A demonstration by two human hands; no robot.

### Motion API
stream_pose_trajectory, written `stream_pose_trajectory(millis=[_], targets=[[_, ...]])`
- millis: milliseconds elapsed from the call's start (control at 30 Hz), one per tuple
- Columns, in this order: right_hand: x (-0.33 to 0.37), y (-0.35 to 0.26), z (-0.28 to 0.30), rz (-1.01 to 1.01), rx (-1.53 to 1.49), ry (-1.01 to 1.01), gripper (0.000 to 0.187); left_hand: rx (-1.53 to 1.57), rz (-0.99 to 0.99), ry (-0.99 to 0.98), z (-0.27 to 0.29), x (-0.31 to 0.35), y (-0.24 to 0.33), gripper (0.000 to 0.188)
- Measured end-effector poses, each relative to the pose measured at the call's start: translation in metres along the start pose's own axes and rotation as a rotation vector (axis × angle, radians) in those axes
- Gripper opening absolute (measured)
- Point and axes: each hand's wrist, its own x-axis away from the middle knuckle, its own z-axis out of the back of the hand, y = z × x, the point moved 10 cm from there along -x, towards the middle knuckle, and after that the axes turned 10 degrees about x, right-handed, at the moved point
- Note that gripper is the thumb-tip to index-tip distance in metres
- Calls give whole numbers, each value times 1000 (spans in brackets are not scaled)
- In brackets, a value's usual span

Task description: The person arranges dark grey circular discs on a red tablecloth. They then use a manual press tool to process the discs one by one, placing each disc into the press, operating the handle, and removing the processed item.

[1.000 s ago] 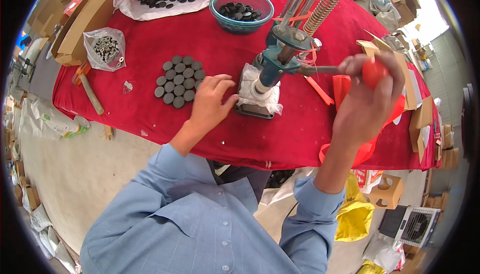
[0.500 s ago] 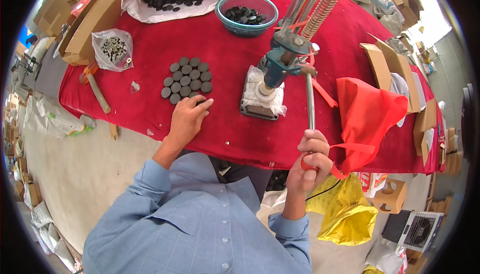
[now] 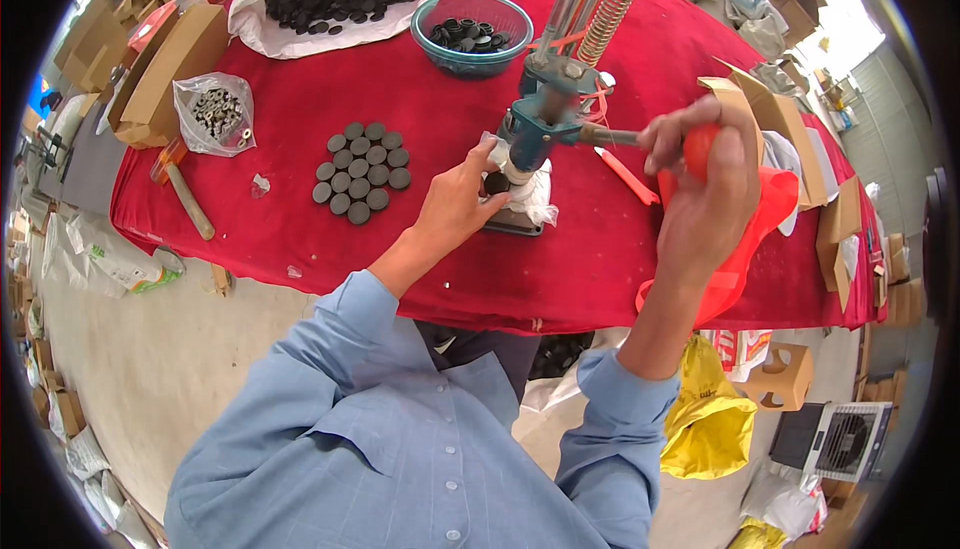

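Observation:
My left hand [image 3: 452, 204] is at the base of a green hand press [image 3: 540, 121], its thumb and fingers closed around a small round black cap [image 3: 496, 184]. The cap sits tilted beside the white lower end of the ram, over the plastic-wrapped base [image 3: 536, 201]. My right hand [image 3: 706, 174], a little blurred, grips the red knob [image 3: 701, 149] of the press lever [image 3: 612, 136], which points out to the right. Left of my left hand, a cluster of dark round discs [image 3: 358, 170] lies flat on the red cloth [image 3: 290, 219].
At the back stand a white sack [image 3: 262, 24] of black caps and a teal basin [image 3: 472, 62] with more. A hammer [image 3: 190, 201] and a bag of metal parts [image 3: 215, 114] lie left. A red bag [image 3: 735, 274] and open cartons [image 3: 800, 149] are right.
My left hand has moved right from the disc cluster to the press, carrying a black cap. My right hand has swung the lever up and outward from its hanging position.

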Motion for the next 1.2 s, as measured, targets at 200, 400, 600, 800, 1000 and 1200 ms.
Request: stream_pose_trajectory(millis=[200,400,600,800,1000,1200], targets=[[-32,10,0,-128,48,69,39,12,46,15,-6,-4,0,82],[-37,11,-3,-158,70,78,39,46,15,30,-16,-21,0,78],[-15,7,-1,-106,-22,84,38,108,90,27,-15,-14,-6,76],[47,-1,6,143,-78,78,38,155,101,55,-13,-9,-12,77],[55,-3,2,136,-73,53,38,149,92,84,-14,-9,-14,76],[80,1,3,223,-71,59,36,12,16,83,3,-3,1,59]])
